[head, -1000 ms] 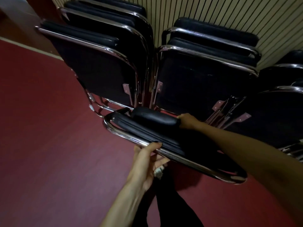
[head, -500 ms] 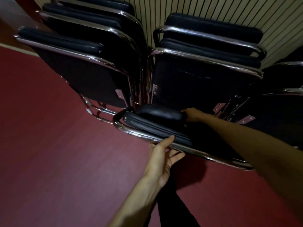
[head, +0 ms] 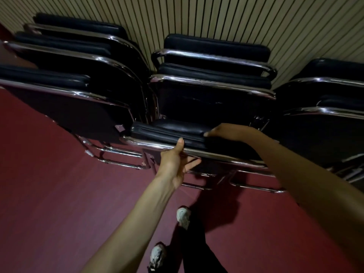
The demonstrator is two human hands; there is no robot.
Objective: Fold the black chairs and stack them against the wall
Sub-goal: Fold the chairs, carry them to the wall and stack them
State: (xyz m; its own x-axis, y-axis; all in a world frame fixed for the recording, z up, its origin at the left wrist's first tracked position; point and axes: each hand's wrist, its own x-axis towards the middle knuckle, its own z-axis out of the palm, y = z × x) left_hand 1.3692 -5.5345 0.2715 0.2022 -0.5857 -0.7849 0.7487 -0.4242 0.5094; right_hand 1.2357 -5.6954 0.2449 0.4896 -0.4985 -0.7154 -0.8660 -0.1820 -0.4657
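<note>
Chrome and black vinyl crowd the upper half of the frame: three rows of folded chairs lean on the slatted wall [head: 197,14], a left stack [head: 78,107], a middle stack [head: 212,103] and a right stack [head: 325,125]. The chair [head: 220,147] I am handling stands at centre frame, folded flat, just in front of the middle stack. I cannot tell whether it leans on that stack yet. Its feet [head: 256,187] are down on the red floor [head: 59,203] at centre right.

My left grip [head: 175,164] is released, with the thumb up against the edge of the pad [head: 169,131] and the fingers [head: 192,163] straight and spread under the rail [head: 216,155]. It steadies rather than clasps. My right grip [head: 226,133] grasps the right end of the pad, curled over its far side.

As I judge it, several things could go wrong. The left grip only props the rail, so if the right lets go before the chair leans fully back, the top may tip toward me. The floor looks smooth, so the feet could skid forward and drop the chair flat. The chair's left end sits just beside the left stack's lower tubes, where a sideways nudge could snag them and disturb that row. Fingers under the rail could get pinched as the chair settles.

The chair's long axis, along the rail, runs left to right across the frame and dips slightly to the right, roughly parallel to the wall. Its top edge points up toward the camera and its flat face toward the wall.
</note>
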